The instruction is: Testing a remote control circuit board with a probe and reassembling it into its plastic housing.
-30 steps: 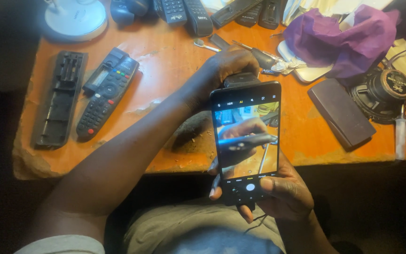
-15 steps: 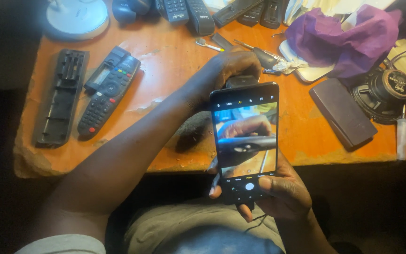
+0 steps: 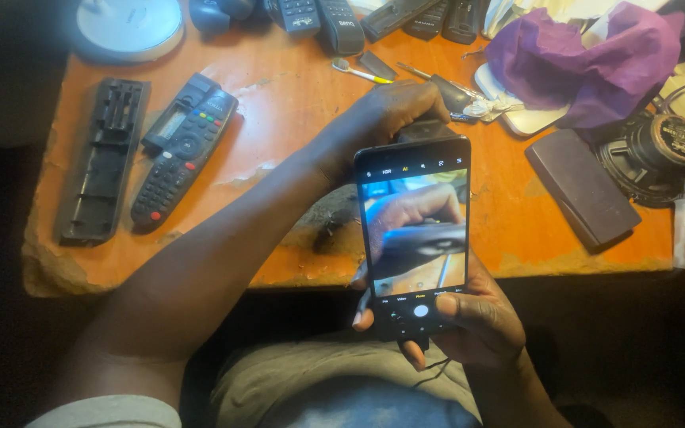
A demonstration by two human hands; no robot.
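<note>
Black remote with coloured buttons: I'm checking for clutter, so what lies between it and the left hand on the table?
In the head view, only bare orange table with chipped paint lies between the black remote and the left hand.

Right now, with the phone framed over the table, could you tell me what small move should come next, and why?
Probably press the thumb onto the white shutter button: the right hand holds the phone upright, the left hand steadies a dark object behind it, and the screen already shows that hand.
</note>
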